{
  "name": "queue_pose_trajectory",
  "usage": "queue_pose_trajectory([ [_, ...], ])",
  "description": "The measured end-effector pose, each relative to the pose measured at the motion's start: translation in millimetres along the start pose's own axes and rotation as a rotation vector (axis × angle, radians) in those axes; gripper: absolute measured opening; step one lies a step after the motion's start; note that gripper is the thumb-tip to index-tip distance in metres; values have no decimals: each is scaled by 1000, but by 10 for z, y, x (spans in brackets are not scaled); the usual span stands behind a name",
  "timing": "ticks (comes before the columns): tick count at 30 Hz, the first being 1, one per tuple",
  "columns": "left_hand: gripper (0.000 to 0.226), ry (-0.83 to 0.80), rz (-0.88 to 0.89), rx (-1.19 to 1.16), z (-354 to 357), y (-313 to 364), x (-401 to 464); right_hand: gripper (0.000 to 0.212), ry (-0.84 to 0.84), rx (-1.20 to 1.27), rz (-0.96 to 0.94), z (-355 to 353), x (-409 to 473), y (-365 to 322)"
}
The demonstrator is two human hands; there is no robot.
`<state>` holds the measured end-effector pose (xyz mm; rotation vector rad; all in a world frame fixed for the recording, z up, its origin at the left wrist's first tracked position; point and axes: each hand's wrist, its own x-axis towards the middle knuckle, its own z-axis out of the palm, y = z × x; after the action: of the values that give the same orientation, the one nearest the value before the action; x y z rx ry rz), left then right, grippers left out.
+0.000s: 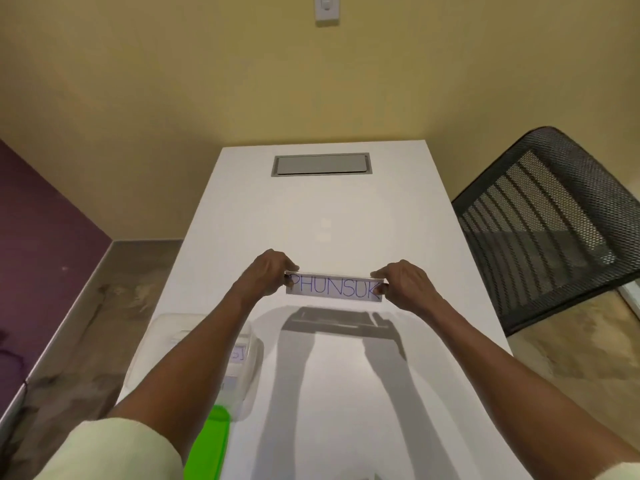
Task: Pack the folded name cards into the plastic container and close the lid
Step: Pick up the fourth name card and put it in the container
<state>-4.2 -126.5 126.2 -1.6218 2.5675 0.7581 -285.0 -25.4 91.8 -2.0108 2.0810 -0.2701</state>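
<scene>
A white folded name card (334,287) with blue hand-written letters hangs in the air above the middle of the white table (346,220). My left hand (268,273) pinches its left end and my right hand (403,282) pinches its right end. A clear plastic container (242,372) stands open at the table's left edge, partly hidden under my left forearm, with white cards inside. Its green lid (211,445) lies flat on the table just in front of the container, near me.
A grey cable hatch (321,164) is set into the table's far end. A black mesh chair (554,220) stands close to the table's right side. A yellow wall with a light switch (327,6) is behind the table.
</scene>
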Motion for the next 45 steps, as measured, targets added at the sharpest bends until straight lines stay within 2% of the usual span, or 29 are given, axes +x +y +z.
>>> queue_pose_trajectory([
  [13,37,87,-33,49,-524,-505,-625,22,12,-28,-100,-117,-101,-883],
  [17,36,102,-46,62,-615,-782,-812,18,11,-15,-127,-33,-128,-1178],
  [22,35,97,-101,51,-651,-1161,-995,25,-8,7,-139,116,-142,-1559],
  [33,30,84,-207,41,-633,-1899,-1359,25,-78,4,-196,509,-66,-2268],
  [40,33,94,-240,44,-601,-2246,-1423,13,-110,-13,-245,700,-1,-2642],
  [45,32,73,-196,85,-474,-2416,-1400,7,-119,-66,-289,886,17,-2762],
])
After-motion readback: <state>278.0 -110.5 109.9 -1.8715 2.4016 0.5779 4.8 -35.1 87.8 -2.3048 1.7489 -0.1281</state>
